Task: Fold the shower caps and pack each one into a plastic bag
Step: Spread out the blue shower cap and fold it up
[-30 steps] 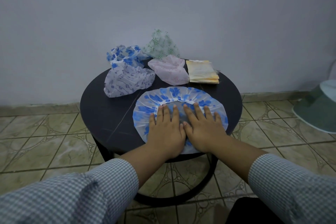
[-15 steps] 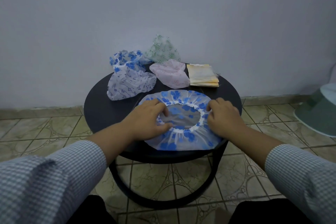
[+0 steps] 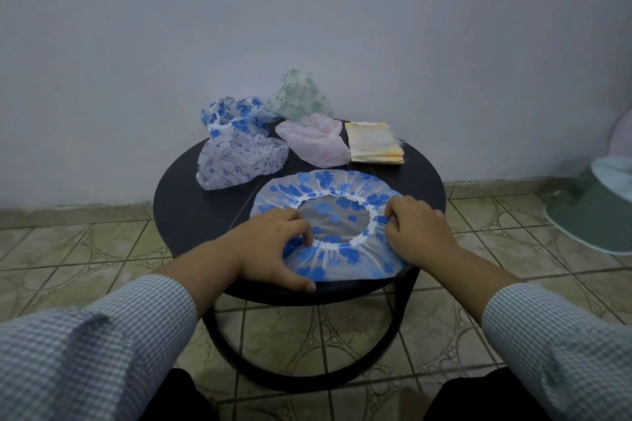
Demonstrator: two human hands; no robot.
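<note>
A blue-flowered shower cap (image 3: 342,186) lies flat on the round black table (image 3: 191,205), opening up, its white elastic rim forming a ring. My left hand (image 3: 273,246) pinches the cap's left side at the elastic. My right hand (image 3: 417,229) grips the right side at the elastic. Behind it lie several crumpled caps: a lilac one (image 3: 239,161), a blue one (image 3: 232,113), a green one (image 3: 299,96) and a pink one (image 3: 314,140). A stack of yellowish plastic bags (image 3: 372,143) sits at the back right.
The table stands on a tiled floor (image 3: 85,249) against a pale wall. A green and white object (image 3: 595,208) sits on the floor at the right. My knees show at the bottom edge.
My hands went from lying flat together on the cap's near middle to gripping its left and right sides at the elastic. The cap's opening now shows.
</note>
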